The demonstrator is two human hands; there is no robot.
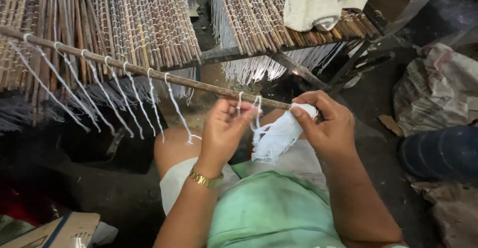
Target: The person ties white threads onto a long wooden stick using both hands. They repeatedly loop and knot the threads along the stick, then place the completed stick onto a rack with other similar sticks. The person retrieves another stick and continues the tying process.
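Right hand (pixel 326 123) gripped a bundle of white threads (pixel 279 136) at the stick (pixel 149 72) end; left hand (pixel 224 128) pinched one thread. Seven knotted strands hung along it; racks (pixel 144 24) of finished sticks stood behind.

Single head view — looks steeply down, close, over own lap.

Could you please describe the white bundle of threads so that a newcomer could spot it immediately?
Follow the long thin stick that slants across the middle down to its lower end. There the right hand pinches a white bundle: thick and frayed, unlike the single strings knotted along the stick.
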